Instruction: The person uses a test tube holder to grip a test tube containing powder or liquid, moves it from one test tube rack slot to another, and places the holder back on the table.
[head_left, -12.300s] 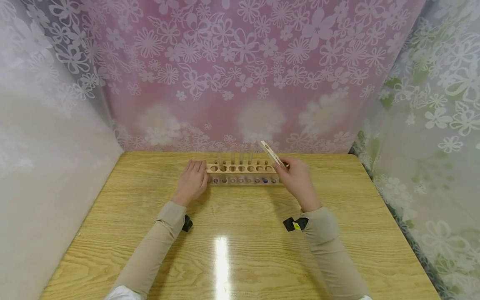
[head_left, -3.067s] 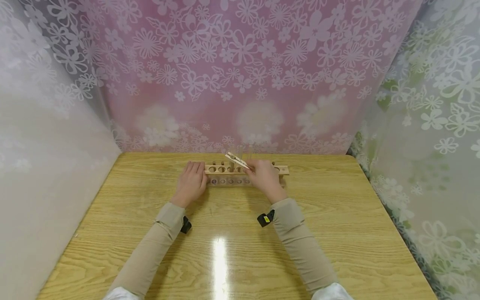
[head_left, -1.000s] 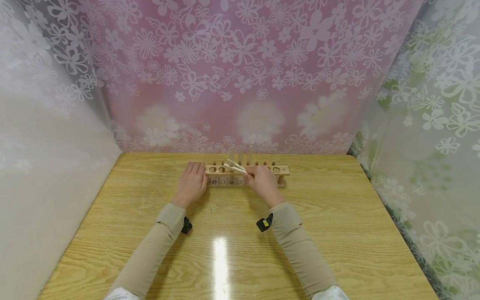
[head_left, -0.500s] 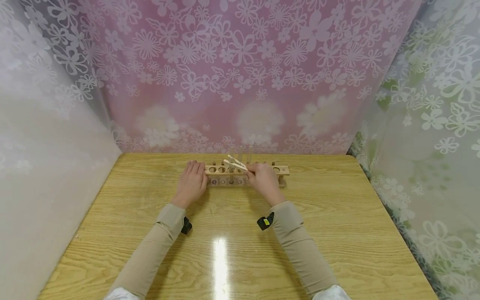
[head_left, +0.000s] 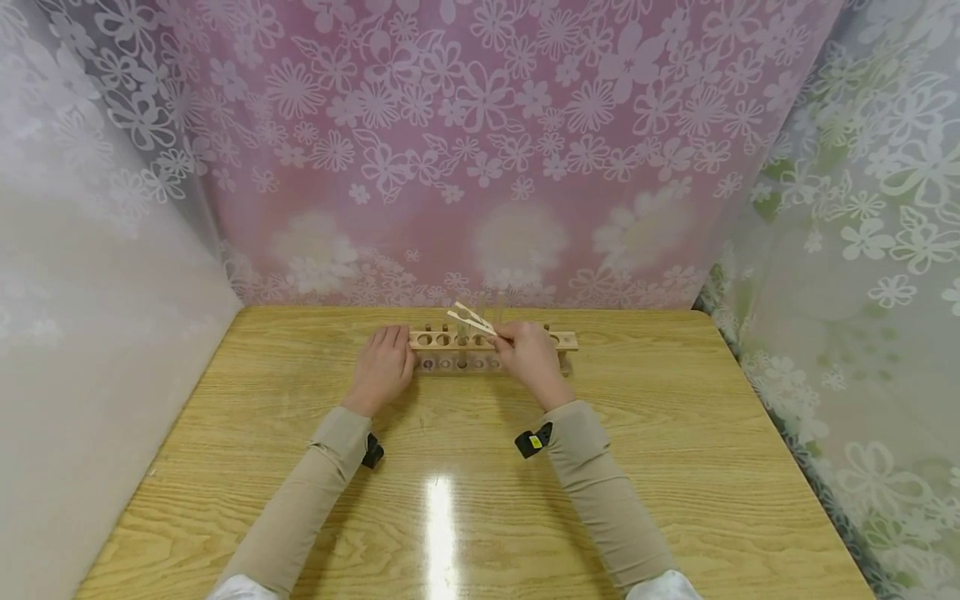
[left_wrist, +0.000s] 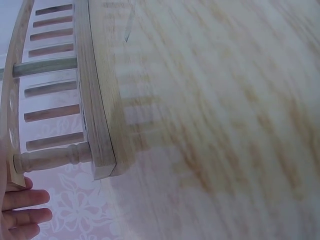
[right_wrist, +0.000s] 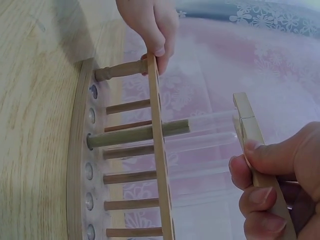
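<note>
My left hand [head_left: 384,362] grips the left end of a wooden test tube rack [head_left: 567,341], its thumb and fingers on either side of the top board in the right wrist view. In my right hand [head_left: 530,358] is a wooden test tube holder [right_wrist: 253,131], pinched by its handle and slanting up to the left. The holder's tips are spread apart at the mouth of a test tube [right_wrist: 122,135] with greenish-brown liquid, which stands in the third hole from the left. Clear test tubes [right_wrist: 200,142] stand beside it, partly behind my right hand in the head view.
The rack stands near the far edge of the wood-grain table [head_left: 480,442]. Behind hangs a pink flowered curtain [head_left: 480,167], with pale curtains at both sides. Short wooden pegs [right_wrist: 130,177] line the rack's back.
The holder has come left from the rack's right end, dipped around the tube with spread tips, then risen to its mouth. That tube was one hole further left 12.3 s ago.
</note>
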